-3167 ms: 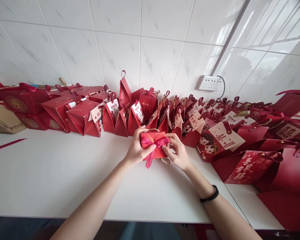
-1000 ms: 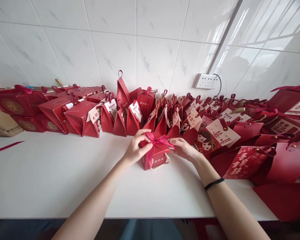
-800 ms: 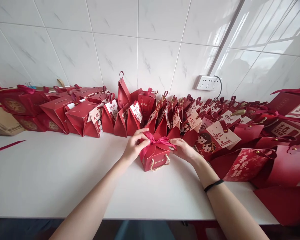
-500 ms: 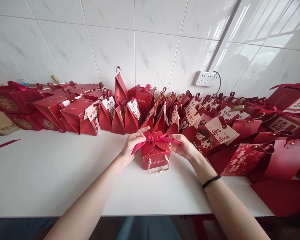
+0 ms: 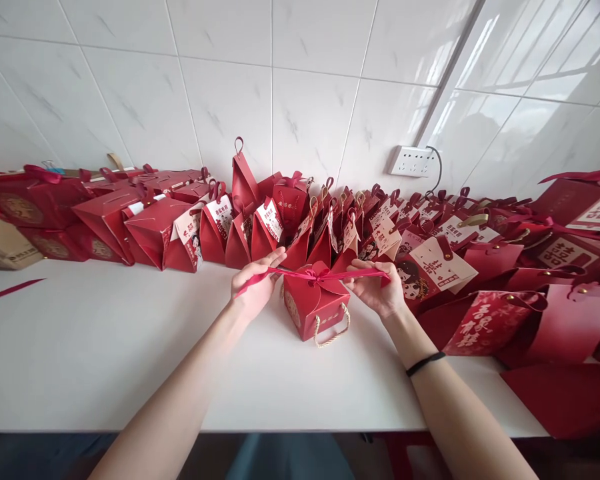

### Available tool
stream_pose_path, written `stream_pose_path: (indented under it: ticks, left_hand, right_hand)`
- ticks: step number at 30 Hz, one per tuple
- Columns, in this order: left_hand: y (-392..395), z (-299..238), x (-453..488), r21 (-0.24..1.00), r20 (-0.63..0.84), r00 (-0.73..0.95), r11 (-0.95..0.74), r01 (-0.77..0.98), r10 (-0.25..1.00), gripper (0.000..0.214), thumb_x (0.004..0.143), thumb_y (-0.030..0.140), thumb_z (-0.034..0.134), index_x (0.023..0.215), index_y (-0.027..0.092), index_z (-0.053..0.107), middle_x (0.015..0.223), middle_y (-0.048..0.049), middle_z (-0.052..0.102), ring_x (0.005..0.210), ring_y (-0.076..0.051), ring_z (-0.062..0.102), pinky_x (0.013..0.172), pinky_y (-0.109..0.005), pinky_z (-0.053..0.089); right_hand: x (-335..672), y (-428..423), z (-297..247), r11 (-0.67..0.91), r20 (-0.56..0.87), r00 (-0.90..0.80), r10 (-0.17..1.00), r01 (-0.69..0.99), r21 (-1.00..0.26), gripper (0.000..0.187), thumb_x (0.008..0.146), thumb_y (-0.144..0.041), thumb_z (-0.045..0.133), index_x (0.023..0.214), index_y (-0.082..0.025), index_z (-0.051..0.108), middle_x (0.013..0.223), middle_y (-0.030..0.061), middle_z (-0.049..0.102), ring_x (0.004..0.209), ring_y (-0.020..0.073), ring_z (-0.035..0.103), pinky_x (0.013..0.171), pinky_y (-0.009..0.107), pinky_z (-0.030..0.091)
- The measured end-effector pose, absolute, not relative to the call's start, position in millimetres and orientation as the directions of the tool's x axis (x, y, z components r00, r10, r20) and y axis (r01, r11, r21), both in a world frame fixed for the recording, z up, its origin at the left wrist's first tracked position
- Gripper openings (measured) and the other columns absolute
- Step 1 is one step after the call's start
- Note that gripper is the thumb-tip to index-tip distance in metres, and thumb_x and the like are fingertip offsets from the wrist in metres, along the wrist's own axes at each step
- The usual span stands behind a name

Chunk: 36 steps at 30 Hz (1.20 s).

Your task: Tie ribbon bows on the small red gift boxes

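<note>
A small red gift box (image 5: 314, 308) with petal-like top flaps stands on the white table in front of me, turned a little at an angle. A gold rope handle (image 5: 333, 339) hangs from its front side. Across the top runs a dark pink ribbon (image 5: 305, 273), tied at the middle and stretched out to both sides. At the left, my left hand (image 5: 257, 283) grips one end of the ribbon between thumb and fingers. My right hand (image 5: 380, 288) holds the other end, which trails over the palm. Both hands are apart from the box.
Rows of red gift boxes (image 5: 216, 230) line the back of the white table (image 5: 105, 347). More boxes and bags (image 5: 485, 323) crowd the right side. A loose ribbon strip (image 5: 13, 291) lies at far left. A power socket (image 5: 413, 161) is on the tiled wall.
My hands have moved apart, drawing the ribbon ends outward into a taut line. The bow over the box has become a small knot, and the box has turned slightly.
</note>
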State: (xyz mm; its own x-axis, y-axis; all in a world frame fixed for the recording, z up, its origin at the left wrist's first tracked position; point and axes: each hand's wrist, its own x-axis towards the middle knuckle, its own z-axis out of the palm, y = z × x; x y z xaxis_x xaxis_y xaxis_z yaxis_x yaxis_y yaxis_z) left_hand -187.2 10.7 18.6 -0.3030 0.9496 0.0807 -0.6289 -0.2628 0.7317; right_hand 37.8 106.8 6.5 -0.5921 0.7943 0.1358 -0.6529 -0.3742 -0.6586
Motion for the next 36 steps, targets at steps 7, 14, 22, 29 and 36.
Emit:
stream_pose_path:
  ticks: [7, 14, 22, 29, 36]
  left_hand:
    - [6.4, 22.4, -195.7, 0.631, 0.062, -0.262, -0.241, -0.737, 0.963, 0.01, 0.056, 0.02, 0.057, 0.048, 0.017, 0.054, 0.096, -0.0039, 0.07, 0.096, -0.019, 0.062, 0.08, -0.03, 0.049]
    - [5.9, 26.0, -195.8, 0.519, -0.061, -0.327, -0.25, -0.817, 0.943, 0.005, 0.058, 0.02, 0.054, 0.055, 0.017, 0.056, 0.084, -0.0041, 0.071, 0.085, -0.018, 0.066, 0.072, -0.028, 0.052]
    - [5.4, 29.7, -195.2, 0.455, -0.072, -0.334, -0.267, -0.85, 0.94, 0.002, 0.057, 0.014, 0.05, 0.056, 0.016, 0.05, 0.052, 0.0005, 0.056, 0.052, -0.012, 0.058, 0.038, -0.018, 0.036]
    - [6.3, 28.9, -201.3, 0.387, -0.024, -0.354, -0.318, -0.865, 0.935, 0.01, 0.058, 0.015, 0.049, 0.056, 0.018, 0.041, 0.051, 0.0037, 0.05, 0.049, -0.009, 0.054, 0.044, -0.019, 0.043]
    - [6.2, 27.9, -210.2, 0.343, 0.03, -0.418, -0.402, -0.849, 0.908, 0.016, 0.06, 0.016, 0.052, 0.057, 0.019, 0.036, 0.051, 0.005, 0.048, 0.049, -0.007, 0.052, 0.046, -0.017, 0.042]
  right_hand:
    - [42.3, 104.1, 11.3, -0.347, 0.198, -0.545, 0.815, -0.732, -0.585, 0.029, 0.061, -0.023, 0.064, 0.054, -0.019, 0.037, 0.059, -0.0048, 0.041, 0.056, 0.0087, 0.047, 0.059, 0.025, 0.054]
    - [45.5, 105.5, 11.7, -0.275, 0.27, -0.462, 0.845, -0.808, -0.521, 0.03, 0.061, -0.024, 0.067, 0.055, -0.02, 0.039, 0.06, -0.0062, 0.046, 0.06, 0.0081, 0.051, 0.064, 0.024, 0.054]
    - [48.1, 105.1, 13.4, -0.252, 0.151, -0.349, 0.925, -0.859, -0.446, 0.018, 0.059, -0.018, 0.067, 0.06, -0.021, 0.049, 0.057, -0.0087, 0.054, 0.054, 0.0064, 0.054, 0.073, 0.025, 0.056]
    - [51.9, 104.9, 18.5, -0.214, 0.191, -0.325, 0.926, -0.87, -0.445, 0.021, 0.06, -0.019, 0.066, 0.058, -0.021, 0.044, 0.054, -0.0099, 0.05, 0.051, 0.0047, 0.053, 0.07, 0.02, 0.056]
    - [61.1, 108.2, 20.1, -0.187, 0.28, -0.305, 0.91, -0.907, -0.378, 0.028, 0.058, -0.016, 0.068, 0.06, -0.021, 0.04, 0.055, -0.0122, 0.052, 0.052, 0.0024, 0.053, 0.065, 0.013, 0.054]
